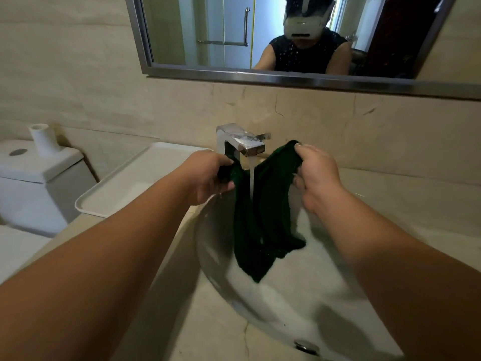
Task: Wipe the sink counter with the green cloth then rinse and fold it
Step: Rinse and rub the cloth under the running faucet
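The dark green cloth (263,217) hangs stretched between both hands over the white sink basin (299,295), its lower end drooping into the bowl. My left hand (208,175) grips its left corner, and my right hand (316,175) grips its right corner. Water runs from the chrome faucet (243,143) in a stream (252,178) onto the middle of the cloth. The beige stone counter (390,199) surrounds the basin.
A white rectangular tray (117,194) lies on the counter left of the faucet. A toilet cistern (33,173) with a white bottle (43,139) on it stands at the far left. A framed mirror (286,76) hangs on the wall above.
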`<state>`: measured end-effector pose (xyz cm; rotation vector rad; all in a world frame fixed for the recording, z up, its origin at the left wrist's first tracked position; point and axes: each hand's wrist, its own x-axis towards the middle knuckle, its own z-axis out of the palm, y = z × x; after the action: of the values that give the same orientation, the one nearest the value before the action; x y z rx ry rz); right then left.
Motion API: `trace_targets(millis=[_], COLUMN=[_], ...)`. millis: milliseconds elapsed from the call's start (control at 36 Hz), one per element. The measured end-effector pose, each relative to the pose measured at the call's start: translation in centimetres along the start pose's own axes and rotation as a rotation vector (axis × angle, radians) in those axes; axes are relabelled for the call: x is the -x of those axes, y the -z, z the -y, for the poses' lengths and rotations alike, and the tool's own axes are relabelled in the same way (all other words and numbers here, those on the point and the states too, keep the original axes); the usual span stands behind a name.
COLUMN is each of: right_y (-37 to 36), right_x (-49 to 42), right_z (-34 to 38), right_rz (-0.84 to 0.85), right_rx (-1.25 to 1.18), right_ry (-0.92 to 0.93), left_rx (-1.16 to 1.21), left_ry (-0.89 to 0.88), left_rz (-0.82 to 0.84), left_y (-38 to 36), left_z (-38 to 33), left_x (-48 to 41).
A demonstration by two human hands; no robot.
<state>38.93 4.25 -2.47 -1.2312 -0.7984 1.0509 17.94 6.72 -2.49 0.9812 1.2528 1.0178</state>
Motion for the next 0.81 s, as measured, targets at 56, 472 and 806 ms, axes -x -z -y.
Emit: trace_targets(millis=[56,472,806], right_y=[-0.4,-0.9,1.3], right_x=[0.2,1.4,1.4], right_z=[-0.6,-2.1,-7.5], right_rz=[0.077,0.452,0.601], right_rx=[0.062,0.584,0.714], right_ry=[0.015,0.129,-0.3], left_rx=[-0.028,-0.108,0.269], left_ry=[-0.026,-0.092,0.098], left_rz=[-0.001,0.138,0.249], left_y=[-0.1,-2.1,-3.7], left_z=[0.1,2.1,1.8], left_x=[-0.1,0.1,1.7])
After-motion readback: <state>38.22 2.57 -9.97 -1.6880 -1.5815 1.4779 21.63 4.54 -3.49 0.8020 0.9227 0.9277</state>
